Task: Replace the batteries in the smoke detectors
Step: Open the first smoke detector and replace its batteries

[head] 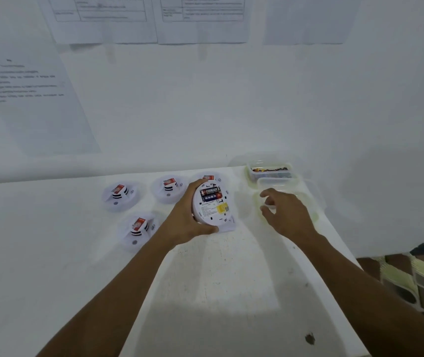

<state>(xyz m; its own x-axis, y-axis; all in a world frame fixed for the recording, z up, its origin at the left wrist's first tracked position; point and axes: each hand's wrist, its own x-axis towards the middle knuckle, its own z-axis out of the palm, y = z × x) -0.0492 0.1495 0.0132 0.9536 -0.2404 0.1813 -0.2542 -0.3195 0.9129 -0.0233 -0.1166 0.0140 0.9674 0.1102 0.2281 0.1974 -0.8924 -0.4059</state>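
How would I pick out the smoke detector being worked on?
On the white table, find the cluster of round white detectors. The left hand grips the tilted detector, the only one lifted, showing its batteries and a yellow sticker.

the black cylindrical battery point(209, 192) in the round white smoke detector point(214, 213) reads "eveready". print on the white wall papers point(107, 19) is blurred.

detectors point(119, 197) left, containers point(270, 171) right, on table point(51, 253)
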